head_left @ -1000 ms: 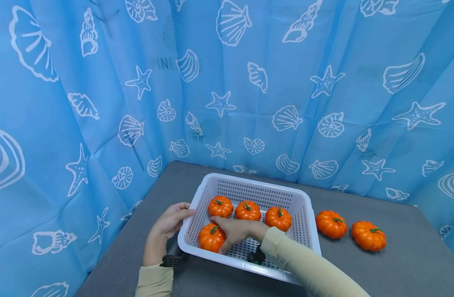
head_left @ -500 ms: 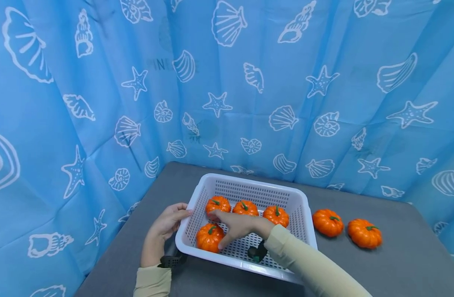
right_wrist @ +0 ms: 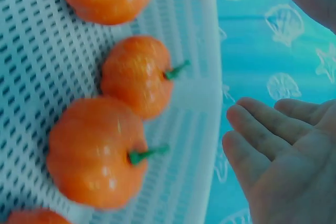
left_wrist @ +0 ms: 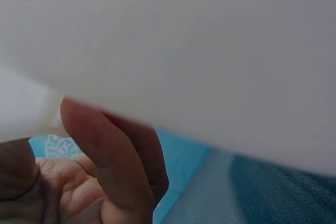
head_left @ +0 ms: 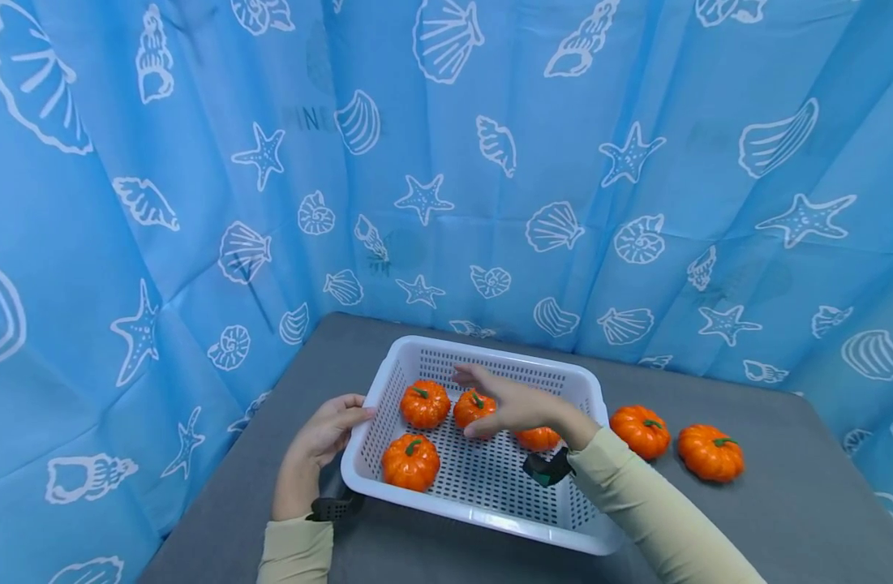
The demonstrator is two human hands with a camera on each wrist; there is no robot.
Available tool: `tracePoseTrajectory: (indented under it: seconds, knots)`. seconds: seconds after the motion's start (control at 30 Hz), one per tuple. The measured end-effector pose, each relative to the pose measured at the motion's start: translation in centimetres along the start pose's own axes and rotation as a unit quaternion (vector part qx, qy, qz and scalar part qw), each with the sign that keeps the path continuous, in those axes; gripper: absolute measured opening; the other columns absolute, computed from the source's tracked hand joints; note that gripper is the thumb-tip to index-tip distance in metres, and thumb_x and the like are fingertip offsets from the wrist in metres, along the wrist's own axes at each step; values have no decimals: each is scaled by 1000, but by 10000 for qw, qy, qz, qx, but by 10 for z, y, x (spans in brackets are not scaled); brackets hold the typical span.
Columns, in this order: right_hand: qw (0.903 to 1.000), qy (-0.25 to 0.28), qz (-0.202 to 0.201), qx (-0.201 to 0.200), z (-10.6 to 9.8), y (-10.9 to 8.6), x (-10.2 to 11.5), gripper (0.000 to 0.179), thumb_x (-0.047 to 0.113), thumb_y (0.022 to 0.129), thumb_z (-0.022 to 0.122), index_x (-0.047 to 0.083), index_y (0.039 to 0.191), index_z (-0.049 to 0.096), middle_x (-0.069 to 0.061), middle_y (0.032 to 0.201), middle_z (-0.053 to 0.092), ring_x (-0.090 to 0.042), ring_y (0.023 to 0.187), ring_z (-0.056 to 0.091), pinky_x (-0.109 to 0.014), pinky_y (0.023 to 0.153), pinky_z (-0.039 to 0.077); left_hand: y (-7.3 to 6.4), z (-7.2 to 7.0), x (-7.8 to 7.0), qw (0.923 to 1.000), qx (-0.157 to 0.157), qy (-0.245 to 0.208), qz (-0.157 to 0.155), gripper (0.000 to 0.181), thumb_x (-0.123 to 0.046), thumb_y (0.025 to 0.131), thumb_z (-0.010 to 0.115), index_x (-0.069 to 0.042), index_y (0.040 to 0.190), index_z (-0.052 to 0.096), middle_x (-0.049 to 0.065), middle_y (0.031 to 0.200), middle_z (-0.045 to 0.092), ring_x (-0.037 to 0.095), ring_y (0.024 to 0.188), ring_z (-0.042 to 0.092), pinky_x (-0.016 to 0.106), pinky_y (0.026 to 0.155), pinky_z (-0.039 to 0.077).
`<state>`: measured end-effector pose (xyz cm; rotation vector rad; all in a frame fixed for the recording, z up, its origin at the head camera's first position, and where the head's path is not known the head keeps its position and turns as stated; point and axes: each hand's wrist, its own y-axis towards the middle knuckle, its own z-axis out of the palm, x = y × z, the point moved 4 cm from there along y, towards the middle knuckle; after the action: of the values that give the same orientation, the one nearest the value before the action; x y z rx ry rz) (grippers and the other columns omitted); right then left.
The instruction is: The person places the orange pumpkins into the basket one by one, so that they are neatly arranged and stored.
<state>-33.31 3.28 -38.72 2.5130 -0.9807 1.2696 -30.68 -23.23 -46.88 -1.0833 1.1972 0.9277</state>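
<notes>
A white plastic basket point(head_left: 482, 519) with slotted walls holds several small orange pumpkins with green stems. My left hand point(head_left: 332, 430) grips its left rim, thumb on top; in the left wrist view the curled fingers point(left_wrist: 110, 156) come up against the pale plastic. Over the back row hovers my right hand point(head_left: 515, 403), fingers spread and holding nothing. It overlaps the middle pumpkin point(head_left: 466, 412) and partly covers the right one point(head_left: 537, 440). Apart from these are the back-left pumpkin point(head_left: 425, 405) and the front-left pumpkin point(head_left: 410, 464). The right wrist view shows the open palm beyond the basket wall.
Two more pumpkins, a nearer one point(head_left: 639, 431) and a farther one point(head_left: 710, 454), lie on the grey table point(head_left: 796, 503) right of the basket. A blue curtain point(head_left: 431, 268) with white shell prints hangs behind and to the left.
My right hand has left the front-left pumpkin and moved up and right over the back row. That pumpkin stays in the basket's front-left corner. The left hand keeps its grip.
</notes>
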Motion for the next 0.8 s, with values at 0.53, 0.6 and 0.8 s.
tracePoseTrajectory:
  seconds: [0.53,0.6,0.8]
  knots:
    - [9823,459,-243,-1797,-73,-76,-25,74,19,85,60,9,141,13,-15,146,20,-36,134,19,-56,105,19,0,-1,3,9999,-138,-26,-64,40,-21,86,59,8,111,47,23,105,59,25,82,64,43,73,53]
    - [9778,440,-98,-2047,-80,-88,-29,75,19,86,60,7,142,12,-16,146,19,-38,133,18,-58,104,18,0,0,2,9999,-140,-30,-71,41,-21,86,59,8,111,47,23,105,59,25,82,65,43,73,53]
    - [9647,321,362,-2590,-92,-123,-42,80,22,86,59,5,142,5,-20,147,14,-41,133,15,-60,101,18,0,-1,2,9998,-180,-26,-101,42,-22,86,59,8,112,47,22,105,61,25,83,65,43,73,53]
